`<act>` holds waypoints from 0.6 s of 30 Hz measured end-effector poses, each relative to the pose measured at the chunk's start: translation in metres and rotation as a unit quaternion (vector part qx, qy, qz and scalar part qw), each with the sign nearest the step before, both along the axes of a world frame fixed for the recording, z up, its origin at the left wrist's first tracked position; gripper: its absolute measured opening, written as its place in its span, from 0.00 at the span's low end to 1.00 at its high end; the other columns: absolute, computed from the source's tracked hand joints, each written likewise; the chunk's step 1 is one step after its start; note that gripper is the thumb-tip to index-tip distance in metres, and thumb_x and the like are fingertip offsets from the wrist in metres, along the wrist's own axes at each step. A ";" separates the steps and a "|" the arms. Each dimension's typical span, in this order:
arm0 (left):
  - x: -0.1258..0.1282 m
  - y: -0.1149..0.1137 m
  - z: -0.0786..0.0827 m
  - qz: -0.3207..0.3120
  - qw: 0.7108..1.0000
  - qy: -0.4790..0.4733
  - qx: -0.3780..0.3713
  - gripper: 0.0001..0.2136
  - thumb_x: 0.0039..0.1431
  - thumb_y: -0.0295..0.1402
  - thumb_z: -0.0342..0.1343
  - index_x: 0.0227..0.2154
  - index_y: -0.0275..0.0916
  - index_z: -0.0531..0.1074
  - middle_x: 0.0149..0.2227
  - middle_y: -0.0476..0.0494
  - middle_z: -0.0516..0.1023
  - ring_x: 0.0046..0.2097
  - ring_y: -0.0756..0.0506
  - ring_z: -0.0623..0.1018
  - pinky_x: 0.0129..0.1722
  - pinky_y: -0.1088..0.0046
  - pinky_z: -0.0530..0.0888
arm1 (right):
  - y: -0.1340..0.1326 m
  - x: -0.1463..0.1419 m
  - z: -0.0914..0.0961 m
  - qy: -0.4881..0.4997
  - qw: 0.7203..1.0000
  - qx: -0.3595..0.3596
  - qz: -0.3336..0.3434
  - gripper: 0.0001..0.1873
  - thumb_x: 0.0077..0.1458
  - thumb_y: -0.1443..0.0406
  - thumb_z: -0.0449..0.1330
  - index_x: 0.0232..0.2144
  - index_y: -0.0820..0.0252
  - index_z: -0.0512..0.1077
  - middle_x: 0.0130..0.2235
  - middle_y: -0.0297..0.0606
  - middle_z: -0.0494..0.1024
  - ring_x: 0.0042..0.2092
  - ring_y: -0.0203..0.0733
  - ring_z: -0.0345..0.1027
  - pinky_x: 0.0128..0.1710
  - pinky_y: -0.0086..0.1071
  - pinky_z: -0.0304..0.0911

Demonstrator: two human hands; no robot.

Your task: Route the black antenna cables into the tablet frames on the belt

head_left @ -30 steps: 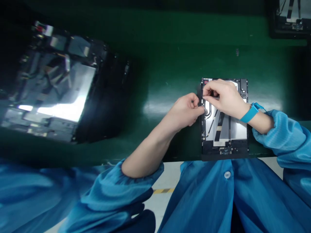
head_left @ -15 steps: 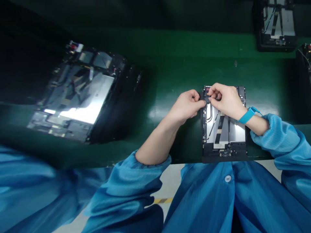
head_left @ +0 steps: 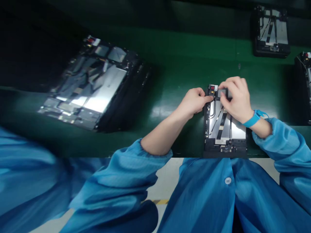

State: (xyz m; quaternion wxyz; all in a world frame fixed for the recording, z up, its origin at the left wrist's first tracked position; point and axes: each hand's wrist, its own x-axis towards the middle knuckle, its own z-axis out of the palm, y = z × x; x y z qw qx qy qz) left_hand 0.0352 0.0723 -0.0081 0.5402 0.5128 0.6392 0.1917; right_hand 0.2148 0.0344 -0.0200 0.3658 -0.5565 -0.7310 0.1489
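An opened tablet [head_left: 225, 129] lies on the green bench, showing silver panels, black strips and thin cables inside its black frame. My left hand [head_left: 195, 103] is at its top-left corner, fingertips pinched at the upper end of a thin black cable [head_left: 209, 113]. My right hand [head_left: 235, 97] covers the top edge, its fingers on a small grey part [head_left: 223, 94]. A teal wrist strap [head_left: 251, 119] circles that wrist. Whether the right fingers grip the grey part, I cannot tell. Both hands hide much of the tablet's top.
A large blurred tablet [head_left: 89, 84] lies on the bench [head_left: 175, 64] to the left. Another tablet [head_left: 270, 32] lies at the far right, and a third [head_left: 303, 84] is cut off by the right edge. The bench's front edge runs below my arms, above a pale floor [head_left: 167, 181].
My right hand has moved from the tablet's top-left corner rightward along its top edge, fingers now over the grey part. My left hand stays at the corner. The whole view has shifted slightly.
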 end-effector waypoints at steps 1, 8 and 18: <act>-0.003 -0.002 -0.001 -0.012 1.000 0.011 0.023 0.17 0.55 0.35 0.66 0.24 0.44 0.60 0.16 0.56 0.61 0.18 0.51 0.61 0.19 0.76 0.54 | -0.008 0.006 0.003 -0.010 1.000 0.009 -0.026 0.12 0.61 0.67 0.57 0.46 0.56 0.74 0.53 0.49 0.75 0.60 0.59 0.67 0.63 0.57 0.60; -0.023 -0.059 -0.017 -0.117 0.943 0.174 0.257 0.24 0.63 0.45 0.59 0.55 0.34 0.75 0.52 0.30 0.77 0.55 0.32 0.75 0.58 0.51 0.72 | -0.081 0.039 -0.014 0.000 0.987 -0.119 -0.110 0.40 0.62 0.47 0.60 0.71 0.55 0.59 0.70 0.55 0.64 0.74 0.65 0.53 0.71 0.67 0.53; -0.041 -0.033 0.003 -0.006 0.971 -0.151 0.187 0.31 0.61 0.30 0.60 0.68 0.41 0.67 0.60 0.37 0.81 0.58 0.39 0.81 0.58 0.62 0.78 | -0.065 0.000 -0.024 0.234 0.959 -0.146 -0.071 0.44 0.61 0.48 0.63 0.74 0.49 0.54 0.77 0.50 0.55 0.77 0.61 0.51 0.74 0.62 0.52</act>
